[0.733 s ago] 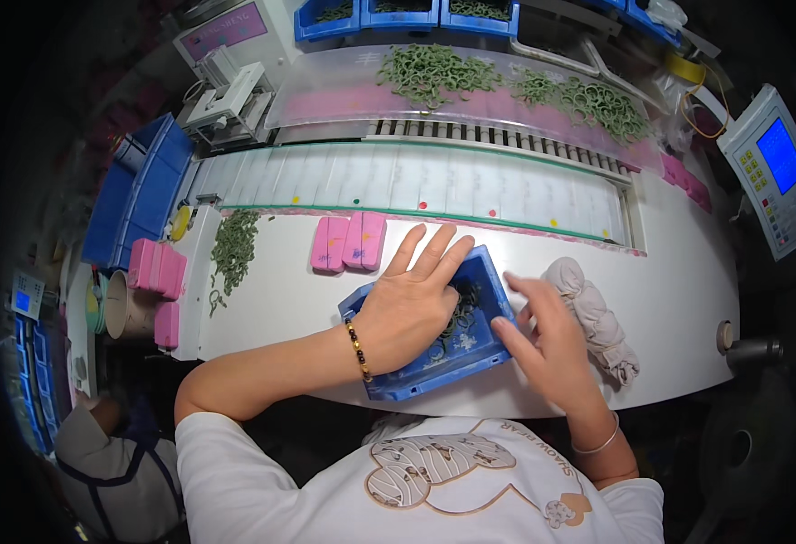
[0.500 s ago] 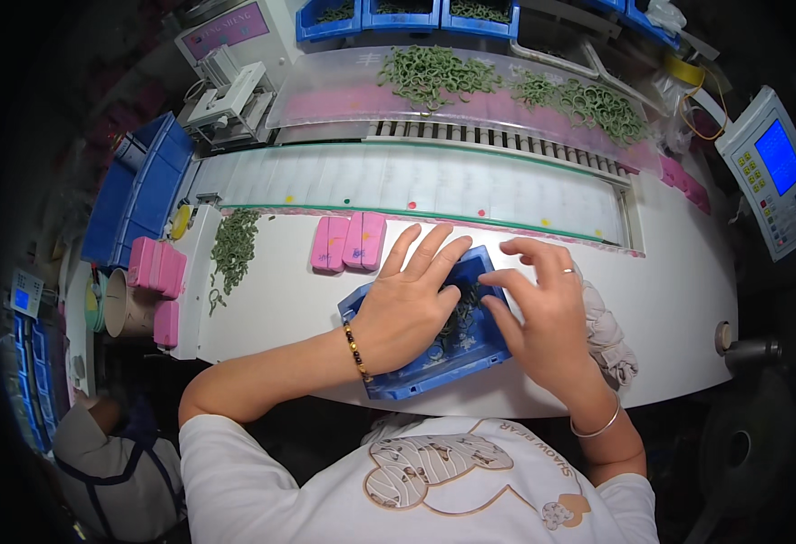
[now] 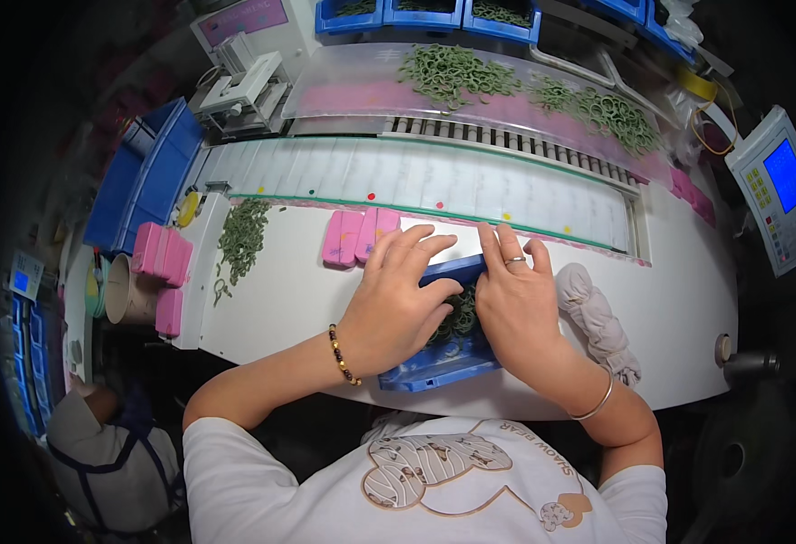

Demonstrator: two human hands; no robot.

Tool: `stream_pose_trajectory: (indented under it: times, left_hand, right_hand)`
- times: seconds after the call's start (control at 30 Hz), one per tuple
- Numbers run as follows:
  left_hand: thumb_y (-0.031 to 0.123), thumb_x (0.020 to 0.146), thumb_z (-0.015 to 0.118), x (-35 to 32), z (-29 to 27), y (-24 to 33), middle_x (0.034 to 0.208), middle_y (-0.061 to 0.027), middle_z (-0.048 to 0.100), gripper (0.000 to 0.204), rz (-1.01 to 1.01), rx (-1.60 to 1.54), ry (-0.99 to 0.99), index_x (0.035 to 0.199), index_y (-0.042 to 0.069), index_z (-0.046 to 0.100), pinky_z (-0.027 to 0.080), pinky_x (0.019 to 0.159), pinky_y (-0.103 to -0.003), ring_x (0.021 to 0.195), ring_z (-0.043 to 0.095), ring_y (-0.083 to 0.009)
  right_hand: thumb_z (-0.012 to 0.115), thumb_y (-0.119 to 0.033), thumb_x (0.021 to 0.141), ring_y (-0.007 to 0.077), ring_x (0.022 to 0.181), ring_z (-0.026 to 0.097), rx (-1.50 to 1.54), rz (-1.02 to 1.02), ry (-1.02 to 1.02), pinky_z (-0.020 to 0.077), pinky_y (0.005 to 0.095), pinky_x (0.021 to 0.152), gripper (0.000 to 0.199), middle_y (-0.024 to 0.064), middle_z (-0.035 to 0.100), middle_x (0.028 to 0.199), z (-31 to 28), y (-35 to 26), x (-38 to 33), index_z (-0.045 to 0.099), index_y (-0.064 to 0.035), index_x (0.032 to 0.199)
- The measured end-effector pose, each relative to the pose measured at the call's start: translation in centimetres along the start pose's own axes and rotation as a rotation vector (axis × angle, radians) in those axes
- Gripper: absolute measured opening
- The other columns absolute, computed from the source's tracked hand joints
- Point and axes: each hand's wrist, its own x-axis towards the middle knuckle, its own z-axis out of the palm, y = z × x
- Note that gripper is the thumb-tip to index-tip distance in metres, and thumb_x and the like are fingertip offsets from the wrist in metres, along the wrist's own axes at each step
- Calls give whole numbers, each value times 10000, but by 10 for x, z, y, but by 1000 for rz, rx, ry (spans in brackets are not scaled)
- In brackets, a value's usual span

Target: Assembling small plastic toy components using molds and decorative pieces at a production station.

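Pressing both palms down flat, fingers spread, my left hand (image 3: 398,308) and right hand (image 3: 518,304) now cover the blue tray (image 3: 439,363) of green rings (image 3: 457,319) at the white table's (image 3: 280,299) near edge — the right has come off the rim onto it — pink blocks (image 3: 357,238) and crumpled cloth (image 3: 593,313) alongside.

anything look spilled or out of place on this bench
A loose heap of green rings lies straight on the white bench at the left, outside any bin. The blue tray under the left hand and right hand sits askew to the bench edge.
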Motion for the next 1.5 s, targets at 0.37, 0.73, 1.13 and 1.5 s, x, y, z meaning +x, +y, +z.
stream_pose_trajectory:
  times: [0.37,0.73,1.13,1.5]
  left_hand:
    - [142,738,747,12,19,3,1316,-171,516,167,90,43,-27,883,71,706,283,1095,-560,1293,428,-376]
    - [115,743,761,11,6,-3,1243,-133,577,177,52,23,56,909,79,711,336,1069,-531,1251,481,-343]
    - [95,731,763,12,11,-3,1224,-122,593,188,97,-77,95,911,86,710,395,1011,-493,1212,515,-342]
    - [171,793,611,31,37,5,1420,-212,439,192,224,205,-153,941,97,711,233,1147,-568,1386,350,-376]
  right_hand:
    - [636,-153,756,289,1238,498,50,5,62,345,483,1029,175,159,562,1322,-4,7,-3,741,-23,808]
    - [623,-105,757,291,1246,484,119,-67,21,353,474,1033,137,173,544,1325,-5,24,-6,702,5,775]
    - [628,-108,767,324,1281,480,142,-77,-37,328,509,1059,184,193,537,1336,-4,28,-12,732,10,861]
    - [636,-104,758,301,1258,502,162,1,8,361,506,1021,166,196,565,1280,6,28,-18,724,17,831]
